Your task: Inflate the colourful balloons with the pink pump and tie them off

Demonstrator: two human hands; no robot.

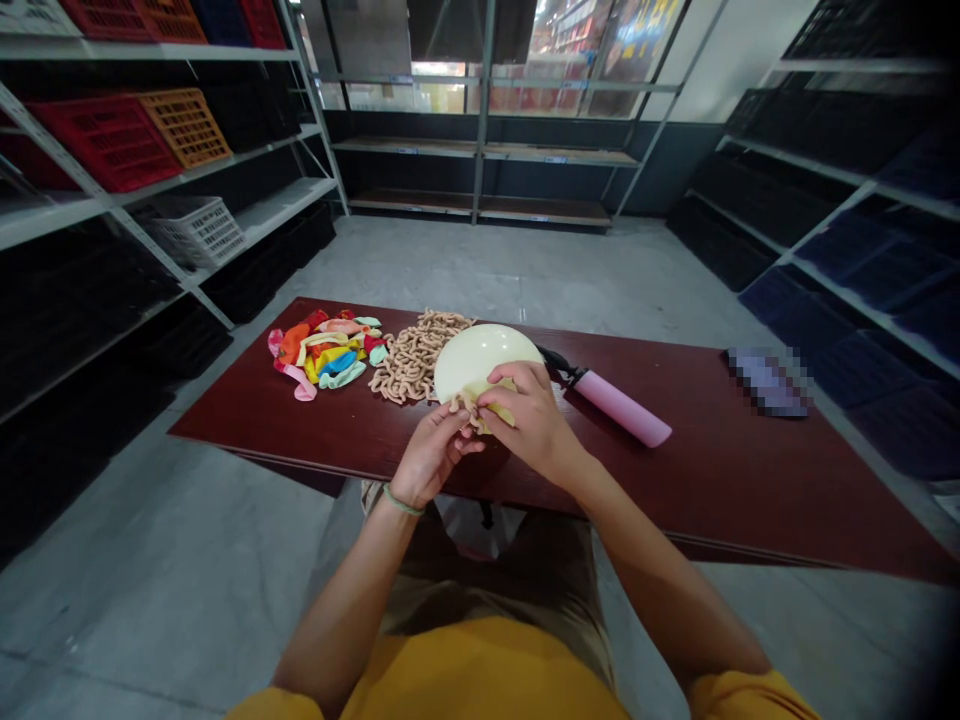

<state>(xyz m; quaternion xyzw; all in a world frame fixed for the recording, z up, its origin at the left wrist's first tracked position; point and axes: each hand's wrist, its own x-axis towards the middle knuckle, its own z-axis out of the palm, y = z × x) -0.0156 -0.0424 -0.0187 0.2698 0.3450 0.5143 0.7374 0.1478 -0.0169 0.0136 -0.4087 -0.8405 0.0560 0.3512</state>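
Observation:
A pale yellow inflated balloon (487,352) rests over the near middle of the table, its neck end toward me. My left hand (433,450) is closed in a pinch at the neck, with a small beige curled piece (463,402) between its fingertips. Curled over the balloon's lower right side, my right hand (531,415) grips its neck end close to the left fingers. My fingers partly hide the neck. Just beyond the left hand lies a pile of beige curled pieces (412,362). A pink hand pump (619,405) with a black end lies right of the balloon.
Loose uninflated balloons (326,350) in many colours lie at the left of the dark red table (712,460). A blurred-out flat object (766,382) is at its right. Shelves with crates (105,140) stand left and right, with a metal rack (480,150) behind.

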